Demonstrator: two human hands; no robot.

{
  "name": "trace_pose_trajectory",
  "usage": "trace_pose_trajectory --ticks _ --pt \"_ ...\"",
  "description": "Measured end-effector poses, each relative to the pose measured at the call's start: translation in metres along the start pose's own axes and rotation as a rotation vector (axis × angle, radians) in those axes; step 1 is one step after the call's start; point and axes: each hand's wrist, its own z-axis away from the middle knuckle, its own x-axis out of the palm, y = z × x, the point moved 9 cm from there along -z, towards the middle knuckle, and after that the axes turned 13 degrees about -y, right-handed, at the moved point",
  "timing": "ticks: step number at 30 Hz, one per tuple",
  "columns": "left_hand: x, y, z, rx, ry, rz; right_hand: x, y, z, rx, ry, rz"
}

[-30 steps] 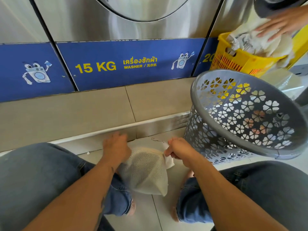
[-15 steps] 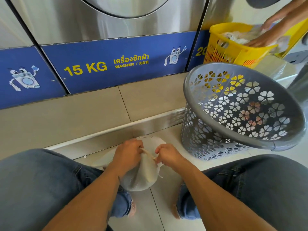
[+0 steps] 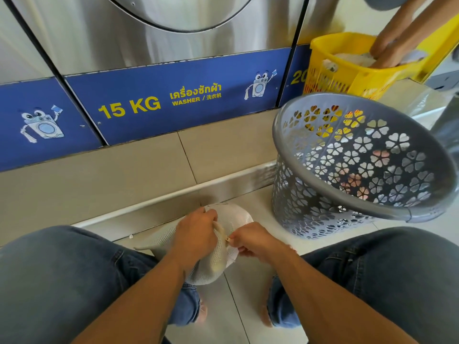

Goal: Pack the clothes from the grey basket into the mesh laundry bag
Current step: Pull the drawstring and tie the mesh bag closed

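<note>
R hand (image 3: pixel 255 240) now pinching zip, mesh bag (image 3: pixel 218 259) between hands

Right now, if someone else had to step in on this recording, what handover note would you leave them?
Left hand: gripping the mesh laundry bag along its zip edge.
Right hand: fingers pinching the zip pull.
Bag sits low between the knees, above the floor tiles; it looks full.
Grey basket stands to the right; no clothes visible inside from this angle.
Done: packing seems finished.
Left: whether the zip is being opened or closed cannot be told; confirm the basket is empty.
</note>
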Motion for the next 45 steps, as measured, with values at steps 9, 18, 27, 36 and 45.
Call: trace_pose_trajectory --ticks 9,18,27,36,45 --pt "0.035 -0.01 0.008 -0.145 -0.47 0.648 0.012 0.009 0.0 -0.038 -0.075 -0.149" --pt "0.044 -0.003 0.013 -0.094 -0.48 0.611 0.019 0.011 -0.002 -0.052 -0.053 -0.247" --pt "0.05 -0.014 0.011 -0.204 -0.366 0.888 0.012 -0.004 -0.009 -0.118 0.108 -0.073" --pt "0.052 -0.01 0.012 -0.162 -0.354 0.811 0.009 -0.004 -0.01 -0.185 0.135 0.003" --pt "0.053 -0.011 0.01 -0.15 -0.364 0.88 0.009 -0.001 -0.009 -0.267 0.177 0.091"
